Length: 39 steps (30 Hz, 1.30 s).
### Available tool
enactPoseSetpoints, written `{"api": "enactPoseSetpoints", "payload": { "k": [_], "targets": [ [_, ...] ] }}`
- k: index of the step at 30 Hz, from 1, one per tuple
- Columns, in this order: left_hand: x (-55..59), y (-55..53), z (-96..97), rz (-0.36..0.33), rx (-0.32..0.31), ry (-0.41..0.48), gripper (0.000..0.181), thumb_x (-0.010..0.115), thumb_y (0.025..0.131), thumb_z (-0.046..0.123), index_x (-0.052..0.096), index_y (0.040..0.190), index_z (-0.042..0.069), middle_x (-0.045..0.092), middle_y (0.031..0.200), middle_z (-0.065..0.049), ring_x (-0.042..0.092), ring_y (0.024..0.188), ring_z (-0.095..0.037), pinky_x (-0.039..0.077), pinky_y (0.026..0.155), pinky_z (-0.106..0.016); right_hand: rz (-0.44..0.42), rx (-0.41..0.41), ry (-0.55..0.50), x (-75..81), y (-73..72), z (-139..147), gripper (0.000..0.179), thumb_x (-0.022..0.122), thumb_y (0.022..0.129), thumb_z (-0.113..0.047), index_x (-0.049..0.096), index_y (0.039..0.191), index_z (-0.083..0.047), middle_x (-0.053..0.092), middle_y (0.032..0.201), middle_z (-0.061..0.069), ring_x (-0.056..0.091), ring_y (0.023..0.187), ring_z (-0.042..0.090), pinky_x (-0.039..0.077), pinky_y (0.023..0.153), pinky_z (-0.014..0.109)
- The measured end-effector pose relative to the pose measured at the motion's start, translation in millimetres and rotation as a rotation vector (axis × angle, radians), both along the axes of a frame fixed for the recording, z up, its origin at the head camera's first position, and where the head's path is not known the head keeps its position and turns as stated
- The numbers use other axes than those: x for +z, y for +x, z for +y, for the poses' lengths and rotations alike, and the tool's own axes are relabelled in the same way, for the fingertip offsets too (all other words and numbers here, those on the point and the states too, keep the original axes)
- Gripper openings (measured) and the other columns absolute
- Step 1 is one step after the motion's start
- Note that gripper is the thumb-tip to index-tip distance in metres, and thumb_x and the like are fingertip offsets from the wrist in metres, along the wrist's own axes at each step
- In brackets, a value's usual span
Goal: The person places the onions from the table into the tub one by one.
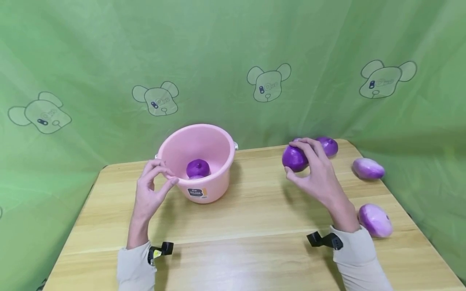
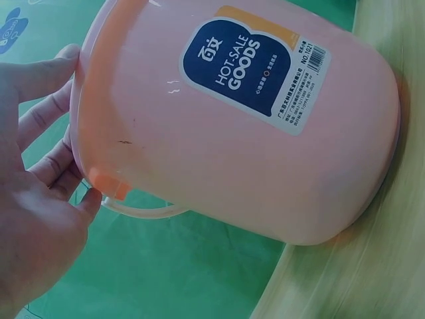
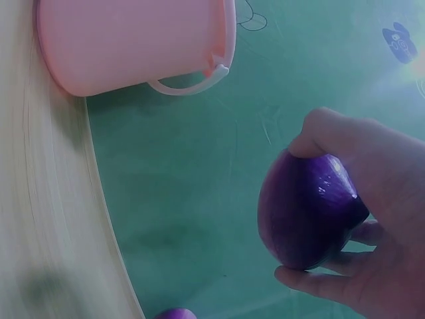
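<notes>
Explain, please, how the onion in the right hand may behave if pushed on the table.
The purple onion would probably roll, given its rounded sides. Its glossy highlights suggest a slippery skin. It seems stiff: the right hand makes no visible dent.

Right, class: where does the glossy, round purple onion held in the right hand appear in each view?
Head: the onion, right of centre, held in the right hand.
Left wrist: not in it.
Right wrist: right of centre, below mid-height.
Shared landmark: the pink plastic bucket, in all three views.
</notes>
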<state>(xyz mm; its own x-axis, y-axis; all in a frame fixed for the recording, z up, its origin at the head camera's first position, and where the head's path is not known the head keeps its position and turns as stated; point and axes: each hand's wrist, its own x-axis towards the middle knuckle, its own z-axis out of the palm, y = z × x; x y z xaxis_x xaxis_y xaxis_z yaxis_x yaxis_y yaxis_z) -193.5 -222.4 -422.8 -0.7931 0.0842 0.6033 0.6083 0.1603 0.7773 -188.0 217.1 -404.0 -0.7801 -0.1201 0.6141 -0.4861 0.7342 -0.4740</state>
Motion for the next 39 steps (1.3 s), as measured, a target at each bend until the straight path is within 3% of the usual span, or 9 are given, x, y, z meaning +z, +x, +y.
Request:
{"api": "enactPoseSetpoints", "payload": {
  "k": [9, 26, 32, 39],
  "targets": [
    [0.3, -0.5, 0.0, -0.002, 0.001, 0.014, 0.019, 0.076, 0.078, -0.018, 0.068, 0.091, -0.007, 0.055, 0.117, -0.017, 0.045, 0.124, -0.038, 0.028, 0.122, -0.048, 0.011, 0.036, -0.024, 3.9, 1.8, -8, 0.071, 0.088, 0.073, -0.011, 0.059, 0.139, -0.014, 0.049, 0.142, 0.017, 0.055, 0.122, 0.040, 0.051, 0.097, 0.067],
    [1.2, -2.0, 0.1, 0.003, -0.008, 0.007, 0.017, 0.076, 0.080, -0.014, 0.069, 0.092, -0.004, 0.055, 0.117, -0.016, 0.042, 0.125, -0.045, 0.027, 0.123, -0.048, 0.030, 0.088, 0.000, 16.7, -2.6, -27, 0.070, 0.088, 0.075, -0.014, 0.060, 0.138, -0.013, 0.050, 0.143, 0.016, 0.053, 0.127, 0.037, 0.052, 0.100, 0.061],
    [1.9, -0.7, 0.6, 0.006, -0.005, 0.017, 0.017, 0.076, 0.080, -0.016, 0.069, 0.092, -0.005, 0.056, 0.117, -0.014, 0.043, 0.125, -0.043, 0.027, 0.123, -0.049, 0.052, 0.100, 0.013, 18.1, -2.7, -36, 0.068, 0.090, 0.074, -0.021, 0.062, 0.136, -0.013, 0.053, 0.140, 0.016, 0.047, 0.131, 0.038, 0.045, 0.104, 0.063],
    [0.6, 1.3, 1.9, 0.000, -0.002, 0.023, 0.017, 0.077, 0.079, -0.015, 0.068, 0.091, -0.006, 0.056, 0.116, -0.014, 0.043, 0.126, -0.043, 0.027, 0.123, -0.048, 0.018, 0.136, -0.060, 22.8, 2.1, -45, 0.071, 0.091, 0.075, -0.020, 0.061, 0.139, -0.017, 0.053, 0.143, 0.012, 0.046, 0.132, 0.034, 0.050, 0.101, 0.060]
  ]
}}
